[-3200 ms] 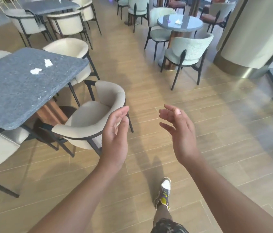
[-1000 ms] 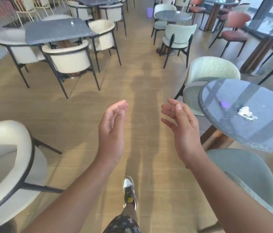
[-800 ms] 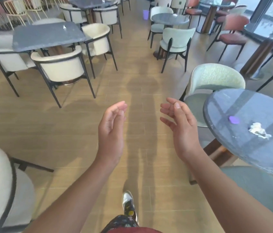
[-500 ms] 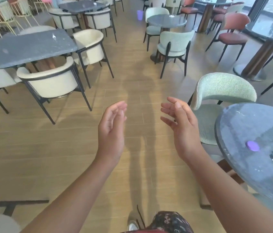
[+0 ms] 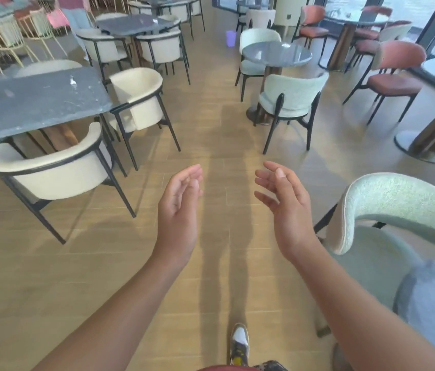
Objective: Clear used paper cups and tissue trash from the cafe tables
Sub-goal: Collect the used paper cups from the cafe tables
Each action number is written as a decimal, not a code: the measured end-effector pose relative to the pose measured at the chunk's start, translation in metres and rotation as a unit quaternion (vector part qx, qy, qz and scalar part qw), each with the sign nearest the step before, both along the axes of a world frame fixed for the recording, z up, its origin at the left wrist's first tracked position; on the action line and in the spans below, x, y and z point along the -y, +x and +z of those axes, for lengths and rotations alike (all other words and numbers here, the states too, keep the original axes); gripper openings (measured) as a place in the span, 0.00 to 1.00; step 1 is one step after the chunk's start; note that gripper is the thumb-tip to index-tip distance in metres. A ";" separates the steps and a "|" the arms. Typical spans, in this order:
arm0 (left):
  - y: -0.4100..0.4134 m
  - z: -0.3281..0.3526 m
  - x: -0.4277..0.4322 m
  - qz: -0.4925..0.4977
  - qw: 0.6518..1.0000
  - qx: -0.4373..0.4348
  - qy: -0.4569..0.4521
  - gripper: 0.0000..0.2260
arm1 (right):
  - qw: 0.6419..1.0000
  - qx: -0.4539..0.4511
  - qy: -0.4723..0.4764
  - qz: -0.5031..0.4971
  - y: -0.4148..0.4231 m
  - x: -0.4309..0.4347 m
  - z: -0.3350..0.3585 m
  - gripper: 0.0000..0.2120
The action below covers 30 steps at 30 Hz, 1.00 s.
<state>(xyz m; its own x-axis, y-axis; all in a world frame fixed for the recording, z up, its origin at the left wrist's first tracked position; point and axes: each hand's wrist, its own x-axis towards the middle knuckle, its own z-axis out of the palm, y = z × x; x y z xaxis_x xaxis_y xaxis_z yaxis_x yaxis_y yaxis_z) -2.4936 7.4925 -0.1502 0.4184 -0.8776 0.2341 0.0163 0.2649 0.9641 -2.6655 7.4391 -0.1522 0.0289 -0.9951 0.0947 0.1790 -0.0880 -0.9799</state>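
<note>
Far left on the grey rectangular table (image 5: pixel 24 108), a small tissue scrap (image 5: pixel 72 81) lies well up and left of the fingers, axis unclear. Left hand (image 5: pixel 179 210) is nearer it than right hand (image 5: pixel 286 207); both empty, fingers loosely spread, over bare floor.

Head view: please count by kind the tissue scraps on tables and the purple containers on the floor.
Tissue scraps: 2, a near scrap and a far scrap
Purple container: 1
Total: 3
A pale speck on the round table is too small to tell.
</note>
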 end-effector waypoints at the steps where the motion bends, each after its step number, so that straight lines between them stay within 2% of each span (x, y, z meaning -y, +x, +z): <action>1: 0.003 0.001 0.028 0.002 1.000 -0.002 -0.001 0.14 | 1.000 -0.002 0.000 0.001 0.003 0.029 0.002 0.19; 13: 0.086 -0.007 0.341 0.001 1.000 -0.029 0.004 0.11 | 1.000 -0.014 0.000 0.013 0.093 0.345 -0.007 0.17; 22: 0.199 0.002 0.582 -0.038 0.999 -0.001 0.019 0.12 | 1.000 -0.005 0.003 -0.017 0.204 0.580 0.007 0.17; 30: 0.271 0.006 0.772 -0.029 0.999 0.010 0.022 0.12 | 1.000 0.010 0.008 -0.028 0.266 0.766 0.008 0.16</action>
<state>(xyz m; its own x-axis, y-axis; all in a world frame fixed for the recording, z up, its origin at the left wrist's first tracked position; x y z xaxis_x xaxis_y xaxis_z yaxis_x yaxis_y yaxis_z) -2.2231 6.7209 -0.1441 0.3617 -0.9103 0.2015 0.0117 0.2205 0.9753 -2.3992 6.6735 -0.1443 -0.0282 -0.9966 0.0779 0.1943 -0.0819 -0.9775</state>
